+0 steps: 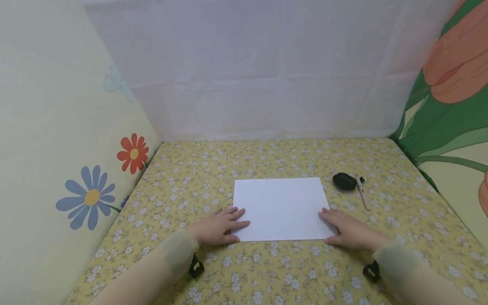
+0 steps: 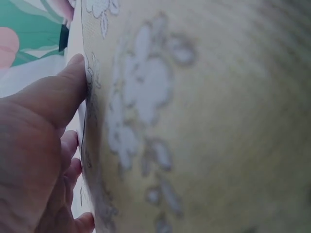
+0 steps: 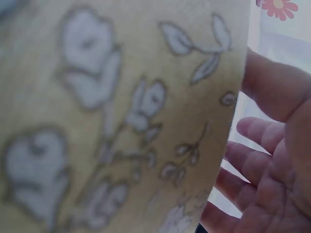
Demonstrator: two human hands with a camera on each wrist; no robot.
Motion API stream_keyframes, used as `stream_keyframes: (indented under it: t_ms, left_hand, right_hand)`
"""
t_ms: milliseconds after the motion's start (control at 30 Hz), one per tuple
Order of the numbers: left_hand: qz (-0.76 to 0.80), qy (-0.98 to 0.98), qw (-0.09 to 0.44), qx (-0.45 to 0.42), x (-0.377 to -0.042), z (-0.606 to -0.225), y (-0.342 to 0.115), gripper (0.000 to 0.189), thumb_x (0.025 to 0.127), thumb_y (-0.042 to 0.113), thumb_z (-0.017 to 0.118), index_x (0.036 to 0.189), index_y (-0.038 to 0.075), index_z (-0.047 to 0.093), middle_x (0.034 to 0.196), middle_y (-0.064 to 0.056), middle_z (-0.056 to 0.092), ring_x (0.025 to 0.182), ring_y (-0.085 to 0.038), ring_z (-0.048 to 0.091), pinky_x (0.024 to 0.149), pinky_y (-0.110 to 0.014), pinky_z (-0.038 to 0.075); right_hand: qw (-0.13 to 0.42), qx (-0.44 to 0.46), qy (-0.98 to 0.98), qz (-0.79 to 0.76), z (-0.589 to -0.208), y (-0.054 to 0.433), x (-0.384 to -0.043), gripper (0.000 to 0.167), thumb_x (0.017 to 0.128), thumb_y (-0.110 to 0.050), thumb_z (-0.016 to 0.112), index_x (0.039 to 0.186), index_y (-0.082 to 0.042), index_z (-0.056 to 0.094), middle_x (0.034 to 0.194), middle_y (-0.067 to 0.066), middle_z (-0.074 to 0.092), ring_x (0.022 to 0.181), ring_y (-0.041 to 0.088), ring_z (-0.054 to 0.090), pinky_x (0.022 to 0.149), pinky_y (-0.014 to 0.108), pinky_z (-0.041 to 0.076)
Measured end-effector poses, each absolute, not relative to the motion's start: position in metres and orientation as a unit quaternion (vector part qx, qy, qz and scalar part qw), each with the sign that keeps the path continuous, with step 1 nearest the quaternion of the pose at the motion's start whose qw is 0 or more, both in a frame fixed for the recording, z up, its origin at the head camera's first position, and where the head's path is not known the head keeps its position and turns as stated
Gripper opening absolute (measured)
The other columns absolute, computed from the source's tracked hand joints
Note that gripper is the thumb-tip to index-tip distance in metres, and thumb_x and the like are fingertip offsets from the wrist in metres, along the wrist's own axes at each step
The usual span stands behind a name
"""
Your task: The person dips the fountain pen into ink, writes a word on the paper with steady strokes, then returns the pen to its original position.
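A blank white sheet of paper (image 1: pixel 282 207) lies flat on the flowered tablecloth. My left hand (image 1: pixel 221 226) rests at its left edge, fingers spread and fairly straight, the fingertips over the paper. At the opposite edge my right hand (image 1: pixel 348 228) lies the same way, its fingertips on the paper's lower right side. In the left wrist view the left thumb (image 2: pixel 73 87) touches down by the cloth. The right wrist view shows the right hand's fingers (image 3: pixel 252 160) extended, nothing gripped between them.
Right of the paper sit a black rounded object (image 1: pixel 344 181) and a pale pink pen (image 1: pixel 363 194), with a small black piece by the pen's top. The yellow flowered tablecloth (image 1: pixel 267 271) covers the table. A white cloth backdrop (image 1: pixel 274 76) stands behind, with flower-printed panels at both sides.
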State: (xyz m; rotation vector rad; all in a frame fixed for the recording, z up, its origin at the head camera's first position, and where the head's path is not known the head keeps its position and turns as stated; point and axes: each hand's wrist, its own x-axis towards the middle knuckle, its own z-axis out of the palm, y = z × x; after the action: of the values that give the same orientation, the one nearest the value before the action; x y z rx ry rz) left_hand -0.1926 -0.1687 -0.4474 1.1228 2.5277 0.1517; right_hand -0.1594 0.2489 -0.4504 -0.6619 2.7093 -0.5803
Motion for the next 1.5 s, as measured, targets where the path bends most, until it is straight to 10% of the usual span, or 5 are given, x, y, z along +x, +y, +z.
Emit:
stream_keyframes:
  t_ms: [633,1500]
  left_hand:
    - [0.033,0.896,0.161,0.413,-0.193,-0.451,-0.170,0.056,0.100,0.052,0.038,0.152,0.036,0.024,0.161,0.000,0.006,0.147,-0.025,0.004,0.115,-0.056,0.007]
    - [-0.034,0.885,0.104,0.453,-0.188,-0.446,-0.167,0.056,0.100,0.051,0.040,0.151,0.031,0.030,0.159,-0.004,0.019,0.145,-0.027,0.020,0.116,-0.054,0.011]
  right_hand:
    - [0.003,0.075,0.950,-0.303,-0.427,0.332,-0.179,0.071,0.102,-0.046,0.037,0.146,0.009,0.027,0.135,0.040,0.036,0.115,0.055,0.041,0.080,0.063,0.042]
    - [0.039,0.093,0.953,-0.284,-0.422,0.335,-0.191,0.071,0.102,-0.046,0.038,0.143,0.012,0.030,0.134,0.039,0.038,0.114,0.054,0.044,0.082,0.062,0.044]
